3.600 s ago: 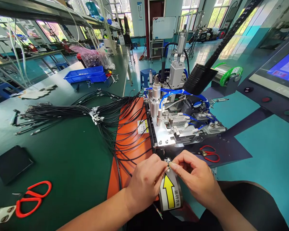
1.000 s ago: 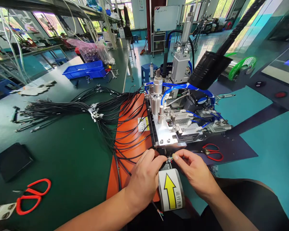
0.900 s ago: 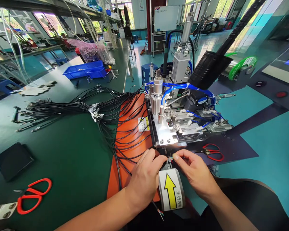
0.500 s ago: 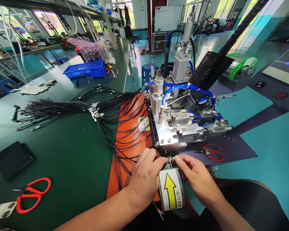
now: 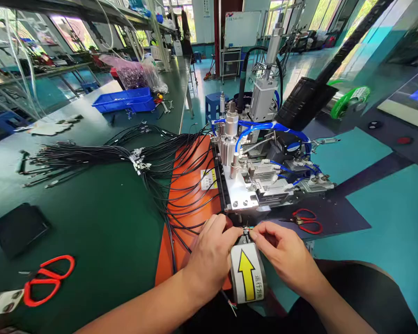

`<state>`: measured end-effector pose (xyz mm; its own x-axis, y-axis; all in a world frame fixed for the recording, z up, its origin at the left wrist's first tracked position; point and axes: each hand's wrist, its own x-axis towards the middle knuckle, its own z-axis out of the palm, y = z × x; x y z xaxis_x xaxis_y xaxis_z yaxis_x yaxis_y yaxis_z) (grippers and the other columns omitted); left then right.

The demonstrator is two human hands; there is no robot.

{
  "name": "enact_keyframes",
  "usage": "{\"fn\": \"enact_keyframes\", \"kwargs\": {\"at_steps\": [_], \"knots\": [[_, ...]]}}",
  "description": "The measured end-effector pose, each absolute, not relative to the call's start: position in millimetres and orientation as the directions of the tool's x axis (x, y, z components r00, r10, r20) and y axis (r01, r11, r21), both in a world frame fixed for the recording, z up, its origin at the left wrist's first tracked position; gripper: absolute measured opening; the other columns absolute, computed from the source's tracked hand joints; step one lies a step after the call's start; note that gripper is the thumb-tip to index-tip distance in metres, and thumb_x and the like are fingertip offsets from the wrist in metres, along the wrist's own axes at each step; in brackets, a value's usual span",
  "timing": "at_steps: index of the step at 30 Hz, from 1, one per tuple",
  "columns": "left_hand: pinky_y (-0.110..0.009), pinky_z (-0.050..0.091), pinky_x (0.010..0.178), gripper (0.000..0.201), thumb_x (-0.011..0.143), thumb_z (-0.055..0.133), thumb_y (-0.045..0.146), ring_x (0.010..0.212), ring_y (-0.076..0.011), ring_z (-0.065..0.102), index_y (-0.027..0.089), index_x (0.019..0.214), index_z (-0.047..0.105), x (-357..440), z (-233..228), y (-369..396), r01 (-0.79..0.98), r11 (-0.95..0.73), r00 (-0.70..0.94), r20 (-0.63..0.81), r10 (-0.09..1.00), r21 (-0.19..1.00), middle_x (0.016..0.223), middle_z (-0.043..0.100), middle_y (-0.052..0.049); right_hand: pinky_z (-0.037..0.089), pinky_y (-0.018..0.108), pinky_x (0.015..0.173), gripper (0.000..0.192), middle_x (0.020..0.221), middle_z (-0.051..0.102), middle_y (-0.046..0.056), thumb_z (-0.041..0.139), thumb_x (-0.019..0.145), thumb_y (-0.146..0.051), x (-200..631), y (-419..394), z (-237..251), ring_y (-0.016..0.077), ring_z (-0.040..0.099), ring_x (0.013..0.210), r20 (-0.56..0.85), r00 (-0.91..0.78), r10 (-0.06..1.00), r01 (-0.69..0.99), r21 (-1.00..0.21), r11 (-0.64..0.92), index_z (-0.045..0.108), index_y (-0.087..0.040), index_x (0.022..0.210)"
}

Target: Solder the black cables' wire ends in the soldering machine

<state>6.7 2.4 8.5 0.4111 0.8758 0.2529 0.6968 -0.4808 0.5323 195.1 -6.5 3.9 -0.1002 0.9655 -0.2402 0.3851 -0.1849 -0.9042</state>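
Note:
My left hand (image 5: pixel 212 253) is closed, its thumb and index fingertip pressed against a small metal fixture (image 5: pixel 245 236) at the machine's near edge; what lies under the fingers is hidden. Facing it, my right hand (image 5: pixel 287 255) pinches thin coloured wires (image 5: pixel 251 228) at that fixture. Just below the fingertips sits a round part with a white label and a yellow arrow (image 5: pixel 245 271). Black cables (image 5: pixel 186 202) run over an orange cover (image 5: pixel 191 185) toward the machine (image 5: pixel 251 181). A stripped cable end with coloured wires (image 5: pixel 231 306) hangs below my left hand.
Red-handled scissors (image 5: pixel 50 278) lie on the green table at left, near a black tray (image 5: pixel 20 229). Red-handled snips (image 5: pixel 306 221) rest right of my hands. A blue bin (image 5: pixel 123 99) stands farther back. A thick black flexible arm (image 5: pixel 306 102) reaches over the machine.
My right fingertips have shifted slightly left, closer to the fixture and my left fingers. My left hand stays nearly in place.

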Motion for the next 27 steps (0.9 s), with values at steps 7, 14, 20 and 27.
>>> {"fn": "enact_keyframes", "kwargs": {"at_steps": [7,14,20,27], "knots": [[-0.035,0.048,0.072,0.021,0.095,0.051,0.022,0.085,-0.0221,0.048,0.02,0.101,0.071,7,9,2,0.696,-0.475,0.404,0.254,0.879,0.538,0.086,0.051,-0.007,0.038,0.027,0.065,0.023,0.077,0.054,-0.003,0.051,0.098,-0.033,194,-5,10,0.0134,0.05,0.07,-0.001,-0.122,0.993,0.558,-0.827,0.068,0.058,-0.021,0.08],[-0.035,0.047,0.073,0.021,0.094,0.051,0.02,0.084,-0.0218,0.048,0.019,0.1,0.071,8,9,2,0.696,-0.477,0.403,0.259,0.878,0.537,0.086,0.052,-0.007,0.039,0.028,0.067,0.022,0.081,0.053,-0.002,0.047,0.101,-0.03,195,-2,8,0.0135,0.051,0.074,0.025,-0.136,0.99,0.552,-0.828,0.097,0.056,-0.02,0.082],[-0.035,0.047,0.072,0.021,0.094,0.051,0.02,0.084,-0.0218,0.047,0.019,0.098,0.071,9,9,3,0.698,-0.475,0.399,0.259,0.879,0.535,0.085,0.051,-0.007,0.042,0.028,0.073,0.02,0.087,0.057,-0.002,0.048,0.102,-0.036,200,0,-1,0.0149,0.055,0.081,-0.006,-0.094,0.996,0.55,-0.834,0.047,0.06,-0.022,0.092],[-0.034,0.046,0.071,0.021,0.093,0.05,0.016,0.083,-0.0217,0.047,0.018,0.097,0.071,8,7,2,0.717,-0.487,0.401,0.277,0.873,0.499,0.085,0.051,-0.007,0.043,0.025,0.087,0.019,0.102,0.058,-0.002,0.047,0.104,-0.032,197,1,-3,0.0132,0.056,0.099,0.097,-0.162,0.982,0.487,-0.858,0.165,0.064,-0.026,0.11]]}}
